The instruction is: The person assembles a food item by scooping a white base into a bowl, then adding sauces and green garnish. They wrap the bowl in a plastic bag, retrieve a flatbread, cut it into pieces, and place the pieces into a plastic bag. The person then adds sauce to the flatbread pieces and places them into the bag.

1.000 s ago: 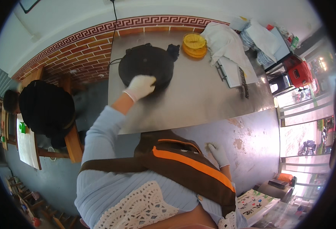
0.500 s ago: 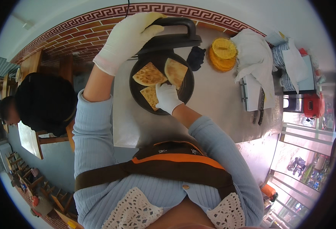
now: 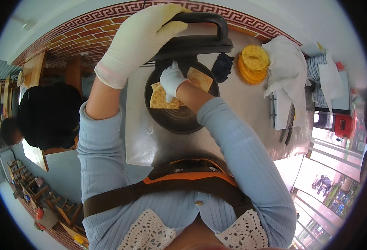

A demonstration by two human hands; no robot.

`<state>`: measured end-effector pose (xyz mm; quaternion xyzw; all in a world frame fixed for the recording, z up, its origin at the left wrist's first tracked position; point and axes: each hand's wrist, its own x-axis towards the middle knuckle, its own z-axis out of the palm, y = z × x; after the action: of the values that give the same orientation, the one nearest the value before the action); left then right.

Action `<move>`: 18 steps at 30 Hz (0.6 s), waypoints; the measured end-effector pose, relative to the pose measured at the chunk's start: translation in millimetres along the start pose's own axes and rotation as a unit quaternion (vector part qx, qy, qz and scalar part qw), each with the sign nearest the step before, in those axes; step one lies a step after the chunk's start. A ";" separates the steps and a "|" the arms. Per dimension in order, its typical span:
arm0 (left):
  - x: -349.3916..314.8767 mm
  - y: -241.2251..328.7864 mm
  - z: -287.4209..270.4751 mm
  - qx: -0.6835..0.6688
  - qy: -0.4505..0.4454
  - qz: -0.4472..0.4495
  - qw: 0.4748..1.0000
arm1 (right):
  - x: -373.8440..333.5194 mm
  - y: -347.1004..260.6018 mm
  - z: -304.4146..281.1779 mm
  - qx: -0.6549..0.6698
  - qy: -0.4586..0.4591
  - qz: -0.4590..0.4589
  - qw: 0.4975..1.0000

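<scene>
My left hand (image 3: 144, 39), in a white glove, is closed round the black handle (image 3: 221, 27) of a raised griddle lid (image 3: 191, 46). Below it lies the round dark pan (image 3: 177, 123) of the griddle. My right hand (image 3: 173, 81), also gloved, is over the pan with its index finger stretched toward the lid hinge and its thumb on a browned flatbread piece (image 3: 159, 98); its other fingers are partly hidden. Another piece's edge shows underneath. On the pan's right side lies a further flatbread piece (image 3: 201, 78), partly behind my right wrist.
A dark cloth (image 3: 222, 67) lies right of the pan, beside yellow baskets (image 3: 253, 64). Farther right are a white cloth (image 3: 285, 62), a white board (image 3: 280, 110) and a knife (image 3: 291, 123) on the metal counter (image 3: 250, 125). A person in black (image 3: 50, 116) is at the left.
My right hand has moved from the pan's near edge toward the hinge. The near flatbread piece has shifted with it and now overlaps the left one. My left hand still holds the lid handle.
</scene>
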<state>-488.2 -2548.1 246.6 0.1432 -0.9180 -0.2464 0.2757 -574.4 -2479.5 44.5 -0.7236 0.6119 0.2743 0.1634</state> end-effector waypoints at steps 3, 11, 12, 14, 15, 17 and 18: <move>-5.8 4.3 3.1 0.018 0.026 0.023 0.999 | -47.6 -7.9 21.2 0.222 0.094 -0.020 0.970; -108.9 54.1 40.7 0.136 -0.117 0.026 0.983 | -314.5 69.2 291.1 0.855 0.285 0.224 0.370; -130.7 60.2 49.8 0.126 -0.171 0.015 0.977 | -328.8 78.5 329.5 0.859 0.295 0.243 0.340; -176.5 67.7 72.1 0.103 -0.203 0.043 0.973 | -365.9 82.1 402.6 0.854 0.322 0.324 0.248; -196.9 66.2 85.0 0.096 -0.230 0.037 0.968 | -381.8 85.3 433.3 0.839 0.351 0.316 0.269; -234.3 55.4 109.1 0.147 -0.210 0.077 0.964 | -397.0 100.8 480.4 0.811 0.368 0.369 0.265; -248.9 47.5 120.3 0.150 -0.247 0.054 0.956 | -401.0 107.8 495.7 0.802 0.385 0.378 0.256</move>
<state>-362.8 -2364.2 76.0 0.0682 -0.9902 -0.1181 0.0288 -817.5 -1898.0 -100.1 0.0719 0.7132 -0.6372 0.2831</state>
